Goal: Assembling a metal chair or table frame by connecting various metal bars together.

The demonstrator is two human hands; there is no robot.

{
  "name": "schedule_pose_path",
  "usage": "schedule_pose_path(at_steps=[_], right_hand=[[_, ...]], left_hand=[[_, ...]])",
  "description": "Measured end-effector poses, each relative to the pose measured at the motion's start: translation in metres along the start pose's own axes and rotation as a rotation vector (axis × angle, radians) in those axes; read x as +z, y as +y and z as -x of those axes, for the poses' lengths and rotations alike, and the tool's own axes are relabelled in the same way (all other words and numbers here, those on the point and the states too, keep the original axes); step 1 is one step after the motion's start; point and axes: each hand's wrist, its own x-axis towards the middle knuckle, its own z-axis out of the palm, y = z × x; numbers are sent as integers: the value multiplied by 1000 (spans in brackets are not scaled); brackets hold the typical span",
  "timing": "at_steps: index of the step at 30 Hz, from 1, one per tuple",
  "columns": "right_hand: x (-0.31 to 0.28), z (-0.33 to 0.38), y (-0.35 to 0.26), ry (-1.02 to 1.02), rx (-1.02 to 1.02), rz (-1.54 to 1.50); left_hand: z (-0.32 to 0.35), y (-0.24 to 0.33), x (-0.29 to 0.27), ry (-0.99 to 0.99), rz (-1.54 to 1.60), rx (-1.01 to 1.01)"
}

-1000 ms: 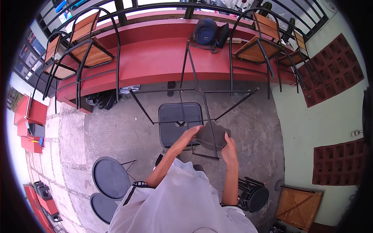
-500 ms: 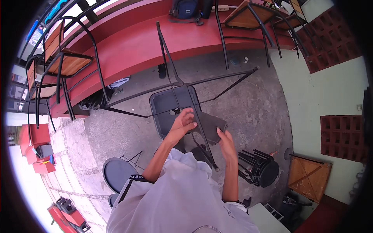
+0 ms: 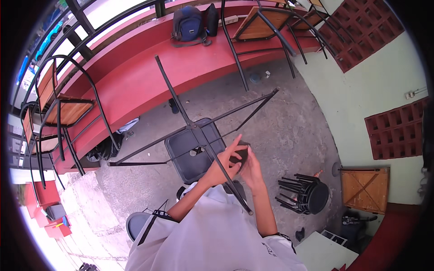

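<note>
A dark grey sheet, bent over on itself, is between my two hands; whether it is sandpaper or cloth I cannot tell. My left hand has its fingers and thumb around the sheet's left side, beside one leg of the metal frame. From the right, my right hand presses its fingers against the sheet. The black metal leg frame spreads its legs outward in front of me, one running toward my body under my left hand. Below it stands a black square stool with a hole in its seat.
Along the far side runs a red bench bearing a blue backpack and wooden chairs. More chairs stand at left. Stacked black stools and a wooden panel are at right, by the pale wall.
The sheet was spread wide and flat; now it is bent smaller. My hands have come closer together, the right moving left and the left moving right. The view has turned and shifted.
</note>
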Motion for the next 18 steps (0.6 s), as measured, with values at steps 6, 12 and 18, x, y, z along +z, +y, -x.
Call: schedule_pose_path(at_steps=[6,12,18], right_hand=[[-1,1,9,35,46,96],[15,13,0,36,102,331],[10,22,-5,-20,94,774]], left_hand=[[19,-13,-15,255,24,-79],[18,-27,-27,147,173,-219],[18,-34,-22,357,226,-172]])
